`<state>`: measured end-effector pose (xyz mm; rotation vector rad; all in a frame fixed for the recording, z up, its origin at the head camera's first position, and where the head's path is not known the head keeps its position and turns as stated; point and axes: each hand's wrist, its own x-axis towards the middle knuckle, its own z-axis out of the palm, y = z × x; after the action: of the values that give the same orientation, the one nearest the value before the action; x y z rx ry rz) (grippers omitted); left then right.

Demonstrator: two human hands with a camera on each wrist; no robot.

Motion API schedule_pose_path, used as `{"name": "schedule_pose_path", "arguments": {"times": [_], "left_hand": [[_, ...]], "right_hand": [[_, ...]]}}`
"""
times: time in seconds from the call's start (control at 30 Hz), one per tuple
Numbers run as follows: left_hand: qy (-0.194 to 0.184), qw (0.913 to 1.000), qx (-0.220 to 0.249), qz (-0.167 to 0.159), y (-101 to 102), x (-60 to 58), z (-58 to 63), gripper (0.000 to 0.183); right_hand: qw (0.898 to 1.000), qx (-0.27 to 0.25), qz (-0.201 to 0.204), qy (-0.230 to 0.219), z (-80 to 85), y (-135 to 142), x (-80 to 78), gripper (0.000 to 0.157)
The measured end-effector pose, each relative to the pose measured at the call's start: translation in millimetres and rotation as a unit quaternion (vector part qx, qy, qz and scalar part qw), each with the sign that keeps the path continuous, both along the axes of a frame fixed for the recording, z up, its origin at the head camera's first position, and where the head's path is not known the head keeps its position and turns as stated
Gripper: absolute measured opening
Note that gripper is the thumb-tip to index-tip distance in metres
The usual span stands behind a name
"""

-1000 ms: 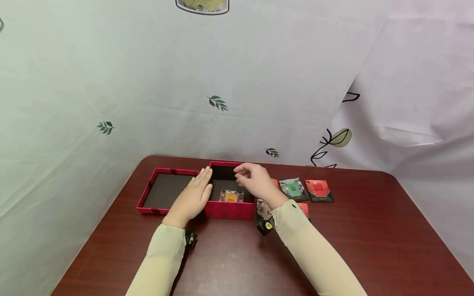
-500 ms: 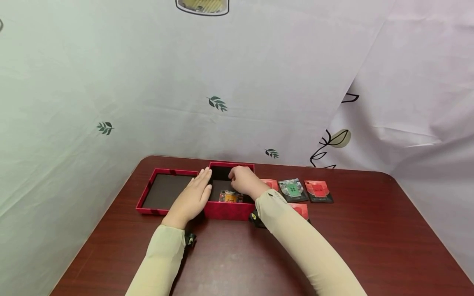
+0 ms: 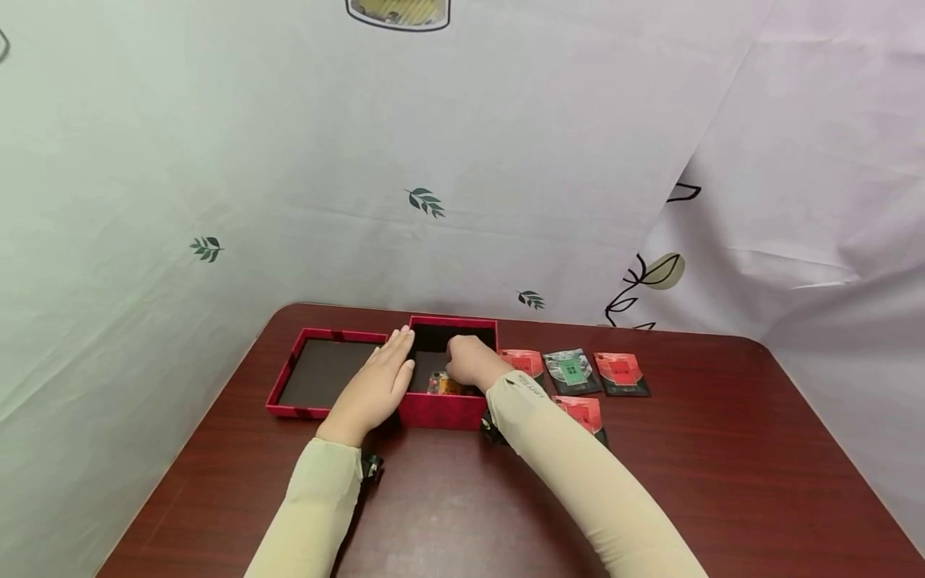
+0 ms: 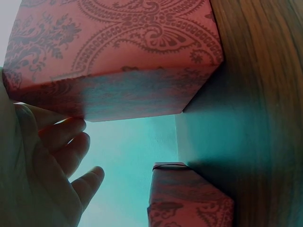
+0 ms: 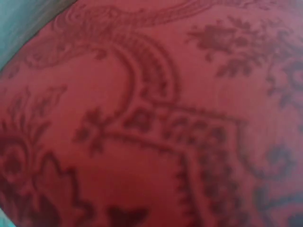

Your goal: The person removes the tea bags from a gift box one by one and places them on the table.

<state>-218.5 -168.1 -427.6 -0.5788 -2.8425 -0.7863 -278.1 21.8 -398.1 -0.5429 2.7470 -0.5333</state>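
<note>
A red patterned box (image 3: 448,413) with a dark inside stands in the middle of the table, its top uncovered. My left hand (image 3: 372,387) rests along the box's left edge, fingers straight; in the left wrist view its fingertips (image 4: 78,142) are right at the box's lower edge. My right hand (image 3: 473,361) reaches down inside the box from the right, its fingertips hidden. Beside it, in the box, a small packet with an orange label (image 3: 444,384) shows in part. I cannot tell whether my right fingers pinch it. Red patterned box wall (image 5: 151,118) fills the right wrist view.
A shallow red lid (image 3: 334,373) lies inner side up at the left. Right of the box lie a red packet (image 3: 522,363), a green-labelled packet (image 3: 572,371) and another red packet (image 3: 623,373). A further red packet (image 3: 581,413) lies partly under the right sleeve. Behind hangs a printed white cloth (image 3: 506,160).
My right hand has moved from above the box down into it, its forearm covering the packet in front of the box's right side. My left hand has stayed in place.
</note>
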Motion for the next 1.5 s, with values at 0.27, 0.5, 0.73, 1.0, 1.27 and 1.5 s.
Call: {"name": "schedule_pose_path", "arguments": {"times": [0.27,0.5,0.73,1.0,1.27,1.5], "left_hand": [[-0.005,1.0000,0.002,0.000,0.6,0.2,-0.6,0.057],[-0.005,1.0000,0.002,0.001,0.3,0.6,0.3,0.058],[-0.001,1.0000,0.006,-0.001,0.4,0.4,0.9,0.058],[-0.003,1.0000,0.007,0.001,0.6,1.2,0.7,0.058],[-0.004,1.0000,0.007,0.000,0.2,1.9,1.7,0.057],[-0.012,0.9999,0.009,0.005,0.6,1.3,1.0,0.057]], "right_hand": [[0.998,0.036,0.007,-0.050,-2.3,-1.3,0.8,0.017],[0.997,0.045,0.010,-0.063,-3.2,-2.6,-2.6,0.034],[0.997,0.044,0.009,-0.061,-1.4,-1.8,-1.9,0.031],[0.999,0.030,-0.007,-0.034,-2.8,-2.1,-4.3,0.038],[0.998,-0.047,-0.020,-0.037,-3.2,-3.3,-7.3,0.050],[0.988,-0.146,-0.024,-0.039,1.3,1.3,-2.6,0.037]]}}
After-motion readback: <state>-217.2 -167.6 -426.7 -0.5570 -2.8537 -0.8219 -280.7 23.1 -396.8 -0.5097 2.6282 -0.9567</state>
